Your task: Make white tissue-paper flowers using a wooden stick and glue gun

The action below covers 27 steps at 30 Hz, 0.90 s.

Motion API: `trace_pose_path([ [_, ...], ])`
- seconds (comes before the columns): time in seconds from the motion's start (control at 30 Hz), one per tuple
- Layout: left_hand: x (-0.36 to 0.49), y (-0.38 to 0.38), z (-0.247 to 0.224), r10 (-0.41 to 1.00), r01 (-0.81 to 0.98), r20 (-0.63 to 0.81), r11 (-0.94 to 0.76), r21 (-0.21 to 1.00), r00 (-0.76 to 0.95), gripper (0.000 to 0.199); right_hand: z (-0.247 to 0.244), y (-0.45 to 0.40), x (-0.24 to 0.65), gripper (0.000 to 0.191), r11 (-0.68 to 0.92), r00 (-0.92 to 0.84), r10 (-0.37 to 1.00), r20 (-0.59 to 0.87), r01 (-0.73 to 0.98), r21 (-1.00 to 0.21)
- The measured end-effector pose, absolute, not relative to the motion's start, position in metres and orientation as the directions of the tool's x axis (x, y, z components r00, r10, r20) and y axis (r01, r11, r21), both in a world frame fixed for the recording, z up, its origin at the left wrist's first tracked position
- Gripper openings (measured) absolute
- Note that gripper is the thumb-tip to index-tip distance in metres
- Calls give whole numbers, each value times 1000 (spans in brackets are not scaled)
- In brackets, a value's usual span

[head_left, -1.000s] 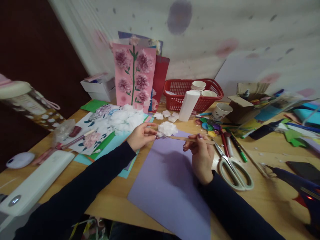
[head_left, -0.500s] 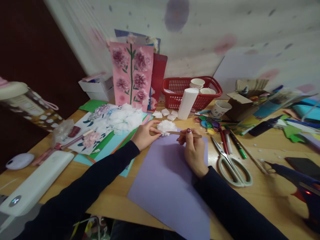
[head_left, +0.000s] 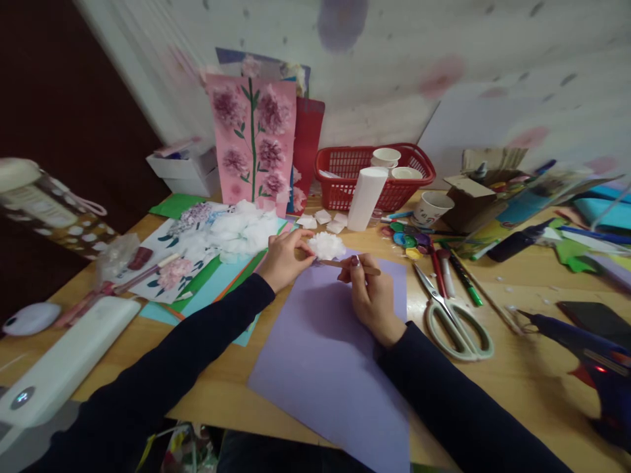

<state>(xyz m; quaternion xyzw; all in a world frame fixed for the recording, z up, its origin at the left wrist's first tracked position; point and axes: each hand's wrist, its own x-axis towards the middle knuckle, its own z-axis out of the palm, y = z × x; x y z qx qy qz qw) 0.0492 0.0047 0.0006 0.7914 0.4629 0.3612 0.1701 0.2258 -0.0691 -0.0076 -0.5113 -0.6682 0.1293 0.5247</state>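
A fluffy white paper flower (head_left: 327, 246) rests at the far edge of a purple sheet of paper (head_left: 325, 368). My left hand (head_left: 286, 258) is at the flower's left side, thumb and index finger pinched together at its edge. In my right hand (head_left: 371, 292) is a flat wooden stick (head_left: 332, 263), held like a pen. The stick's tip points left and meets the front lower edge of the flower. Small white paper squares (head_left: 323, 218) lie just behind, beside an upright white roll (head_left: 367, 198).
Scissors (head_left: 456, 322), pens (head_left: 463, 279) and paint pots (head_left: 407, 240) lie to the right, with a glue gun (head_left: 576, 348) beyond. At the back stand a red basket (head_left: 340, 187) and a pink flower picture (head_left: 254, 144). White tissue (head_left: 244, 230) is heaped at left.
My right hand and the stick have shifted slightly left, so the tip sits lower at the flower's front edge. The whole view has moved a little. The left hand stays beside the flower.
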Motion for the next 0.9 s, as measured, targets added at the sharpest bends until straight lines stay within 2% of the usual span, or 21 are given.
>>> trace_pose_path([
  [0.2, 49, 5, 2, 860, 626, 404, -505, 594, 312, 38, -10, -66, 225, 25, 453, 20, 808, 589, 617, -643],
  [0.57, 40, 6, 5, 867, 660, 380, -494, 566, 323, 39, -13, -63, 224, 24, 419, 22, 830, 557, 633, -650],
  [0.9, 24, 9, 1, 919, 763, 224, -395, 511, 326, 81, -11, -63, 219, 25, 366, 55, 838, 543, 680, -635],
])
